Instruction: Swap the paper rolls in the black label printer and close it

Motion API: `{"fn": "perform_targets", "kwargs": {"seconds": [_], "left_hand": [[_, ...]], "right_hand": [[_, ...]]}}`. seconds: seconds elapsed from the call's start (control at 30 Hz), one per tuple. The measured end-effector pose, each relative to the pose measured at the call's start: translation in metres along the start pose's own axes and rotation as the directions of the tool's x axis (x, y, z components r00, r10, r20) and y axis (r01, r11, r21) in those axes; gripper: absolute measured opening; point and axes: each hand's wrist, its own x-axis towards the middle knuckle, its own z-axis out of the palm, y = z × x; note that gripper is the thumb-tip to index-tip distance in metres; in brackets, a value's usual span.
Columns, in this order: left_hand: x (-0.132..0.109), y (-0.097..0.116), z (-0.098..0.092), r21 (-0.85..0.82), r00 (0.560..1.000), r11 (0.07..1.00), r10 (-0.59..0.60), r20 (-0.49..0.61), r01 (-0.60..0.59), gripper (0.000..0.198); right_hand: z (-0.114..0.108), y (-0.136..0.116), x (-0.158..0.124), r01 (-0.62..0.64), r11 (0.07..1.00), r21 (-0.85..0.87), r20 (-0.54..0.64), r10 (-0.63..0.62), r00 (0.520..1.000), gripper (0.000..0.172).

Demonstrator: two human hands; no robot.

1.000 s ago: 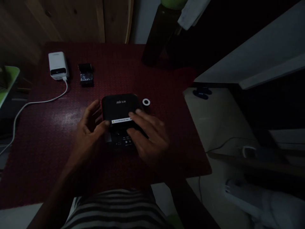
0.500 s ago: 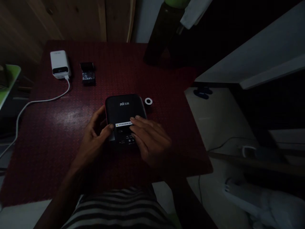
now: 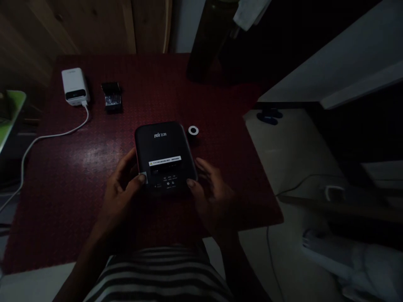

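Observation:
A black receipt printer (image 3: 163, 147) with rounded corners lies on the dark red table, its top facing up. White lettering, a white warning strip, a dark slot and small button marks show on it. My left hand (image 3: 121, 184) grips its left side, thumb on the top edge over a small pale tag and fingers along the side. At the right side, my right hand (image 3: 212, 193) has its thumb on the front right corner and its fingers beside the edge. A small roll (image 3: 193, 131) with a white ring-shaped end stands just right of the printer.
A white power bank (image 3: 74, 87) with a white cable (image 3: 59, 135) sits at the back left of the table (image 3: 151, 92). Beside it lies a small black open case (image 3: 112, 98). A tall dark bottle (image 3: 208, 46) stands at the back. Slippers (image 3: 269, 116) lie on the floor.
My right hand has moved off the printer's top, where its fingers lay by the slot, to the right side. The warning strip and buttons are now uncovered. My left hand stays put.

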Motion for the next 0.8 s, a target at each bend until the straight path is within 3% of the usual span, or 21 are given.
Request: {"fn": "perform_targets", "kwargs": {"seconds": [0.23,0.53,0.7,0.8], "left_hand": [[-0.005,0.008,0.006,-0.015,0.998,0.998,-0.058,-0.009,0.058,0.058],[-0.002,-0.001,0.005,-0.06,0.997,0.996,-0.073,-0.017,0.072,0.061],[-0.001,-0.014,0.001,-0.058,0.999,0.997,-0.049,-0.012,0.048,0.063],[-0.002,-0.021,-0.001,-0.05,1.0,0.999,-0.007,-0.016,0.006,0.063]], "right_hand": [[0.001,0.0,0.003,0.022,1.0,-0.001,0.005,-0.022,1.0,0.04],[0.002,-0.005,0.002,0.057,0.998,-0.006,0.012,-0.057,0.998,0.037],[-0.008,-0.006,0.012,0.135,0.989,-0.067,0.041,-0.132,0.99,0.032],[-0.016,-0.009,0.034,0.264,0.955,-0.133,0.071,-0.256,0.964,0.026]]}}
